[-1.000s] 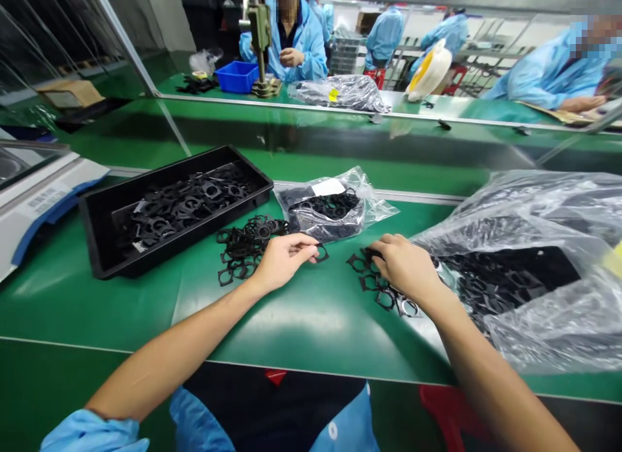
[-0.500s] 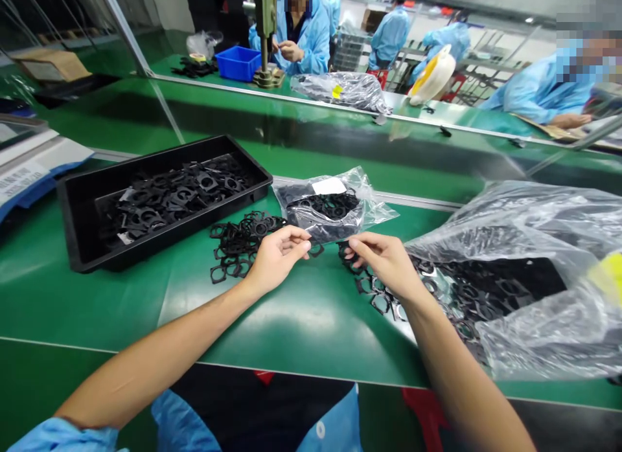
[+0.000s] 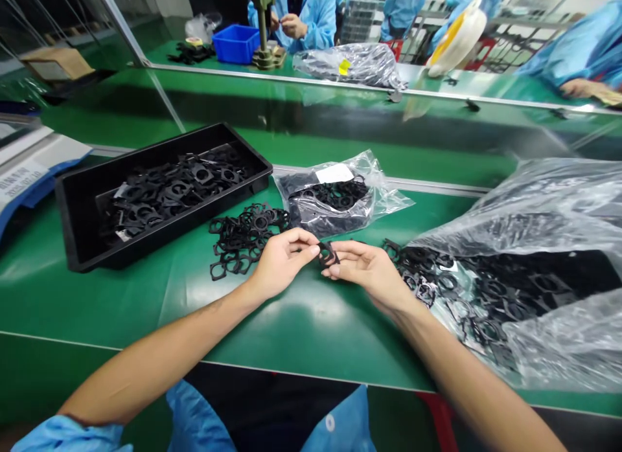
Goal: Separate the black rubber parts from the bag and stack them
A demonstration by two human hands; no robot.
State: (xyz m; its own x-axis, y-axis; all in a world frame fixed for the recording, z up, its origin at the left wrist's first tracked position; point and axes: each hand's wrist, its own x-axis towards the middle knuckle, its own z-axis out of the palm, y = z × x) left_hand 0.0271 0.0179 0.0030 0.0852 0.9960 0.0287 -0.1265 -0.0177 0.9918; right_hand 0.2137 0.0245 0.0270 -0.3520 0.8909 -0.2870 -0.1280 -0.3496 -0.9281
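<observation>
Head view shows the left hand [image 3: 279, 264] and right hand [image 3: 367, 271] together pinching one small black frame [image 3: 328, 253] above the green worktop [image 3: 301, 322]

We see only part of the small black part [image 3: 328, 253]: the fingers [image 3: 304, 251] of our left hand [image 3: 279, 265] and right hand [image 3: 369, 272] cover its edges, so we cannot tell its shape. The big plastic bag [image 3: 549, 219] runs off the right edge, and the white device [image 3: 34, 167] off the left. The label [image 3: 333, 173] on the small bag [image 3: 340, 203] is too small to read.
</observation>
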